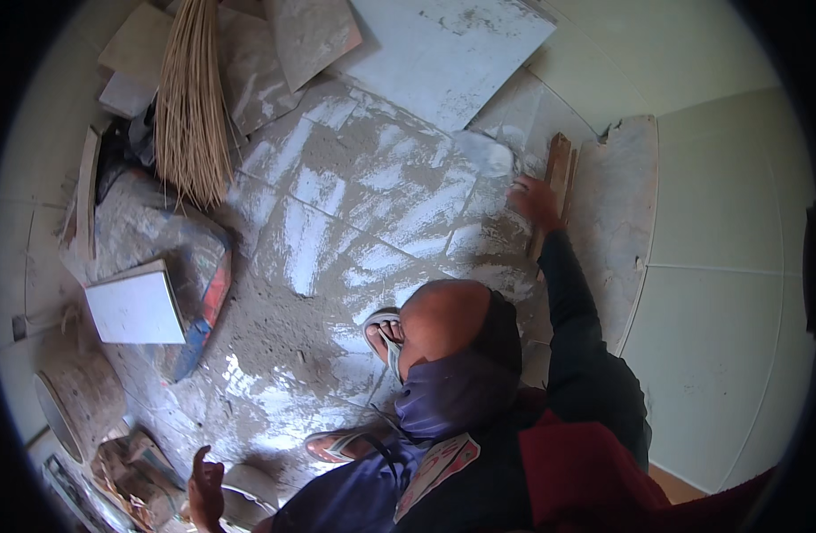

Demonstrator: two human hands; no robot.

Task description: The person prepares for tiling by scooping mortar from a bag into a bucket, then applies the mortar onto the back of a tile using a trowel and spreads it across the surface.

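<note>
The right hand reaches far right across the dusty tiled floor, fingers curled around the near end of a wooden stick that lies beside a mortar-smeared tile. The left hand hovers near left, fingers loosely bent, holding nothing, just beside a pale bucket. A straw broom lies far left, a white tile near it.
</note>
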